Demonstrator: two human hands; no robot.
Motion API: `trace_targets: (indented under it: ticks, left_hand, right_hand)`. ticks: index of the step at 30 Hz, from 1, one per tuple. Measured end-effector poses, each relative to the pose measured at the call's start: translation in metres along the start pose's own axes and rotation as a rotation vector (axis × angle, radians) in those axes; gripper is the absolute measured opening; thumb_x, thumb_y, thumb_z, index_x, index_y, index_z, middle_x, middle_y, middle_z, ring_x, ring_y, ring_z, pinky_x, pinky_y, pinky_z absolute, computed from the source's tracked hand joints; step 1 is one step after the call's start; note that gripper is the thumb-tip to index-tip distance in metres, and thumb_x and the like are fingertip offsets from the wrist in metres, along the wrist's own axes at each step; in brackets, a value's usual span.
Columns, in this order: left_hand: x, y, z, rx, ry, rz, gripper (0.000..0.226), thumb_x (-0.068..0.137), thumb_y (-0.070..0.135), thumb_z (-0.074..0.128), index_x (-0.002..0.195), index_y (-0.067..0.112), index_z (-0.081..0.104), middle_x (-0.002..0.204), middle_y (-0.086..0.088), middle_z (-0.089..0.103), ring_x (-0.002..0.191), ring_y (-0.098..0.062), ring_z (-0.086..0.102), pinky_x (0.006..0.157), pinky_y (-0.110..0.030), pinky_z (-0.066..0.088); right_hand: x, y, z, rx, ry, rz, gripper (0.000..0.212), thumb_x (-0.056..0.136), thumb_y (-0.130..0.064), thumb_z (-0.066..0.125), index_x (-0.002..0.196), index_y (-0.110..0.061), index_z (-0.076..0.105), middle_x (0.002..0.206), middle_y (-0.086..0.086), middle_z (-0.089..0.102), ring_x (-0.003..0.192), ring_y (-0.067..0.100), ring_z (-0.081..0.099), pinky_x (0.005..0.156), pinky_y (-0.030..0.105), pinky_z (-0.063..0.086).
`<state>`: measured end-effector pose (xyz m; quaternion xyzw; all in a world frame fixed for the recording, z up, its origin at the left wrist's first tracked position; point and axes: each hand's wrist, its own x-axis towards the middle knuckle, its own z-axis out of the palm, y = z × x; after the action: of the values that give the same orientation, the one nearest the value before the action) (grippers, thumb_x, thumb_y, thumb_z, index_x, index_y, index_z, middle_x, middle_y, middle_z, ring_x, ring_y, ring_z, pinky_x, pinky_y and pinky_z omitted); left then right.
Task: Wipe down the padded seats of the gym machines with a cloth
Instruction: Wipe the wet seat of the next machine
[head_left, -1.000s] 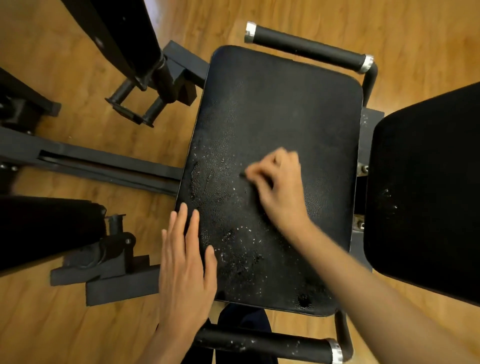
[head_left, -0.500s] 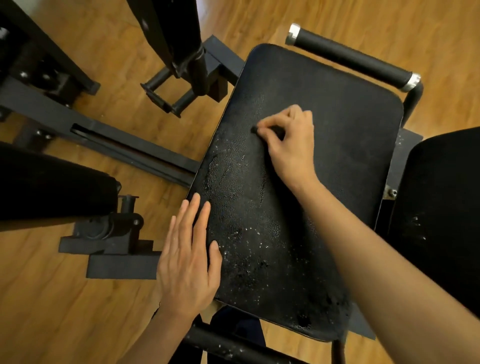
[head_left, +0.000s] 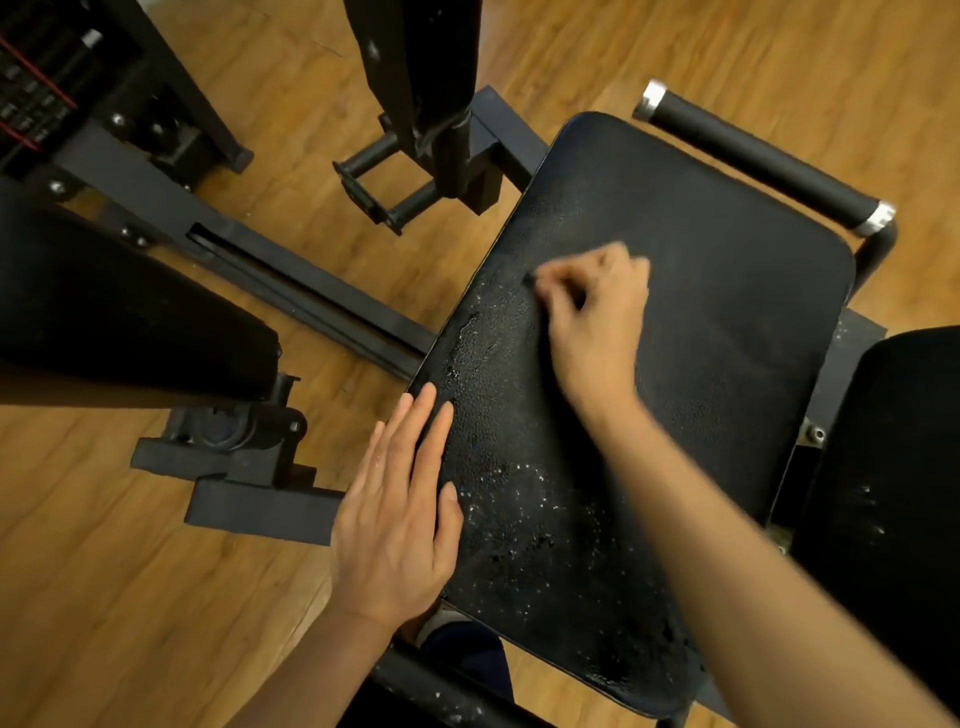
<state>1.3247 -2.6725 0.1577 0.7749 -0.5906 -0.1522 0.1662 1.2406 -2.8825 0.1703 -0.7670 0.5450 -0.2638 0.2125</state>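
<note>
The black padded seat (head_left: 717, 322) fills the middle of the view, its near left part worn and flecked with white specks. My right hand (head_left: 597, 317) lies on the seat's far left half with its fingers curled round a dark cloth (head_left: 529, 279); only a small tip of it shows past my fingertips. The hand is slightly blurred. My left hand (head_left: 400, 519) rests flat, fingers straight and together, on the seat's near left edge.
A second black pad (head_left: 893, 493) stands at the right. Foam-covered handles flank the seat at the far right (head_left: 763, 161) and the near edge (head_left: 441, 686). Black frame bars (head_left: 291, 291), a large pad (head_left: 119, 322) and a weight stack (head_left: 31, 93) stand left on the wooden floor.
My right hand has slid with the cloth from the seat's middle farther away from me, toward its left side. My left hand stays flat on the seat's edge. The view has shifted.
</note>
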Motion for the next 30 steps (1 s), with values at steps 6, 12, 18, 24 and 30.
trace_targets:
  ticks: [6, 12, 18, 24, 30]
  left_hand:
    - [0.001, 0.001, -0.002, 0.002, 0.003, -0.008, 0.059, 0.097, 0.023, 0.034, 0.154, 0.006, 0.032, 0.164, -0.007, 0.026, 0.153, -0.019, 0.018, 0.126, -0.034, 0.011]
    - [-0.002, -0.001, 0.001, 0.008, 0.002, 0.007, 0.058, 0.100, 0.024, 0.030, 0.155, 0.005, 0.029, 0.165, -0.007, 0.023, 0.153, -0.020, 0.018, 0.124, -0.040, 0.021]
    - [-0.007, -0.002, -0.009, -0.056, -0.021, -0.002, 0.063, 0.101, 0.027, 0.033, 0.158, 0.006, 0.018, 0.167, -0.006, 0.015, 0.154, -0.019, 0.012, 0.124, -0.038, 0.012]
    - [-0.050, -0.015, 0.001, -0.038, -0.042, -0.090, 0.067, 0.100, 0.033, 0.031, 0.160, 0.010, 0.011, 0.168, -0.005, 0.009, 0.154, -0.020, 0.010, 0.124, -0.034, 0.006]
    - [-0.053, -0.010, 0.006, -0.037, -0.038, -0.120, 0.067, 0.099, 0.031, 0.032, 0.158, 0.006, 0.015, 0.168, -0.009, 0.011, 0.155, -0.023, 0.010, 0.123, -0.038, 0.010]
  right_hand:
    - [-0.024, -0.007, -0.007, 0.000, -0.222, -0.306, 0.008, 0.088, -0.019, 0.066, 0.086, -0.020, 0.074, 0.085, -0.002, 0.052, 0.087, 0.023, 0.047, 0.077, 0.027, 0.029]
    - [-0.026, -0.029, 0.019, 0.001, -0.020, -0.023, 0.011, 0.088, -0.013, 0.067, 0.085, -0.021, 0.074, 0.089, -0.002, 0.052, 0.092, 0.018, 0.043, 0.082, 0.032, 0.034]
    - [0.008, -0.015, 0.008, -0.056, -0.188, -0.308, 0.012, 0.086, -0.017, 0.066, 0.083, -0.025, 0.074, 0.087, -0.002, 0.058, 0.092, 0.025, 0.051, 0.082, 0.031, 0.032]
    - [-0.018, -0.033, 0.027, -0.027, -0.041, -0.090, 0.011, 0.087, -0.015, 0.065, 0.085, -0.020, 0.075, 0.089, 0.002, 0.055, 0.091, 0.022, 0.045, 0.079, 0.029, 0.031]
    - [0.036, -0.017, 0.023, -0.142, -0.074, -0.322, 0.023, 0.091, -0.030, 0.056, 0.088, -0.019, 0.076, 0.089, 0.001, 0.053, 0.092, 0.027, 0.048, 0.078, 0.031, 0.029]
